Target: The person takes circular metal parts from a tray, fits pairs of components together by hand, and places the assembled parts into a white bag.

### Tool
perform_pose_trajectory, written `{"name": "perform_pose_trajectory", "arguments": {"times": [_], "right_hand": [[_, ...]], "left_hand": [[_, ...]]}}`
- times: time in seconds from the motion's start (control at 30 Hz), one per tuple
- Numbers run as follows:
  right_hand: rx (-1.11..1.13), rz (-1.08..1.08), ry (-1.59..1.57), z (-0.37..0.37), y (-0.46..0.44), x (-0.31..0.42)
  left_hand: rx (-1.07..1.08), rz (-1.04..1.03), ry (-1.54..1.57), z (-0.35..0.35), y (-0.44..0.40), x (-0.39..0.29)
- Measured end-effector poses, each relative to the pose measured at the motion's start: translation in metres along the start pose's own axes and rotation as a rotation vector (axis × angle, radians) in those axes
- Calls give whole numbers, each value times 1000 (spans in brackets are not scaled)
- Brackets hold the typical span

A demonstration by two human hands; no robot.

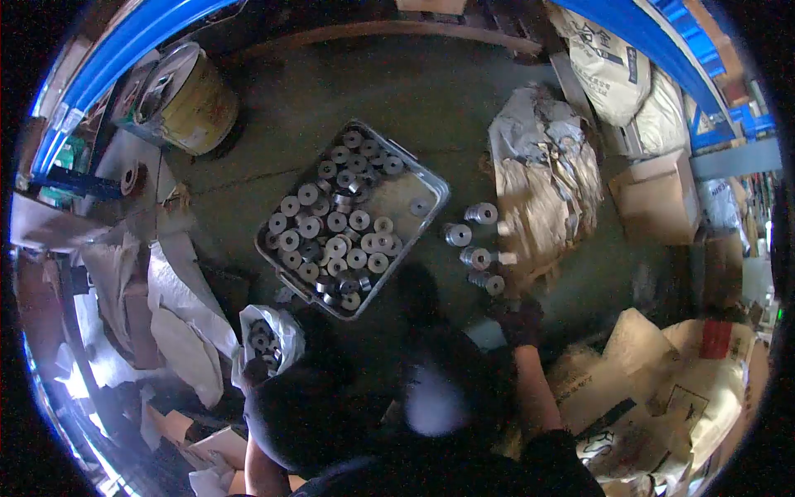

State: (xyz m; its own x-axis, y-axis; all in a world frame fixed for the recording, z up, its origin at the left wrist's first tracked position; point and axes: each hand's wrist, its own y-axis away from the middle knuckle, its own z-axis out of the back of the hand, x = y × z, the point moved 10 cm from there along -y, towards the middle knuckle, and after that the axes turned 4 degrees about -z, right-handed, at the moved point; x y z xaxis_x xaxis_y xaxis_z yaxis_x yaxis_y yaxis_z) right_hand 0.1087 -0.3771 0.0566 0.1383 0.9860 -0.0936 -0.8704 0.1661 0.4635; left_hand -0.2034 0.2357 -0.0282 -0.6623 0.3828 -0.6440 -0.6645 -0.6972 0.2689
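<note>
A grey plastic crate (441, 192) on the floor holds many loose metal rings (337, 222) with centre holes. Below its lower left corner, a white plastic bag (291, 338) stands with its mouth open and similar rings inside. My left hand (258, 370), dark-gloved, grips the bag at its near rim; my knee partly hides that arm. To the crate's right, several short stacks of rings (476, 258) lie on their sides. My right hand (520, 321), also dark-gloved, is just below these stacks. Its fingers are lost in shadow, so their pose cannot be made out.
A torn, flattened paper sack (546, 182) lies right of the stacks. A cardboard box (658, 199) and full sacks (609, 70) stand farther right. Crumpled printed sacks (662, 389) lie at lower right. A yellowish drum (195, 103) stands upper left, with white sheeting (186, 298) below.
</note>
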Motion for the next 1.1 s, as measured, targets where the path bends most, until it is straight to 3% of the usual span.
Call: {"name": "perform_pose_trajectory", "arguments": {"times": [0.03,0.1,0.17,0.2,0.27,0.33,0.4,0.47,0.5,0.53,0.6,0.63,0.67,0.7,0.73,0.77,0.83,0.87,0.93,0.97,1.03,1.1], "right_hand": [[-1,11,10,-5,-7,-7],[-539,240,-215,32,-1,-14],[-573,291,-390,88,-1,41],[-609,340,-568,116,-9,73],[-560,568,-606,124,-35,144],[-201,625,-392,97,-73,220],[-93,668,269,2,-140,272],[-54,649,392,-67,-200,293],[-18,620,517,-91,-217,298],[-15,625,517,-83,-216,304],[107,421,578,-42,-205,296],[136,416,618,-42,-201,300],[144,422,623,-73,-221,295],[4,411,443,-106,-257,284],[-137,394,262,-116,-274,275],[-134,392,267,-94,-259,278],[-6,608,578,-36,-189,311],[-8,616,584,-35,-182,312],[231,465,23,-32,-175,300],[228,469,28,-22,-162,300],[429,645,-67,-17,-111,315],[319,754,111,-5,-75,332]], "left_hand": [[3,30,23,-3,2,7],[8,70,41,-5,0,5],[159,163,-394,-11,-12,-21],[156,171,-389,-12,-17,-21],[52,-167,-431,-9,-29,-61],[29,-103,-256,0,-30,-86],[3,-49,-86,3,-32,-93],[-24,26,-58,3,-34,-81],[-24,-109,-253,5,-36,-96],[-25,-104,-256,3,-37,-91],[-16,-83,-155,-1,-37,-80],[-11,129,48,-3,-35,-65],[-10,139,44,-4,-38,-63],[0,78,11,-5,-42,-68],[12,16,-20,-8,-43,-73],[16,20,-18,-13,-45,-57],[28,56,208,-25,-46,-12],[21,64,211,-22,-44,-21],[-10,72,179,-15,-42,-41],[-15,75,184,-15,-42,-37],[78,135,-2,-25,-42,-17],[60,34,-82,-27,-41,-10]]}}
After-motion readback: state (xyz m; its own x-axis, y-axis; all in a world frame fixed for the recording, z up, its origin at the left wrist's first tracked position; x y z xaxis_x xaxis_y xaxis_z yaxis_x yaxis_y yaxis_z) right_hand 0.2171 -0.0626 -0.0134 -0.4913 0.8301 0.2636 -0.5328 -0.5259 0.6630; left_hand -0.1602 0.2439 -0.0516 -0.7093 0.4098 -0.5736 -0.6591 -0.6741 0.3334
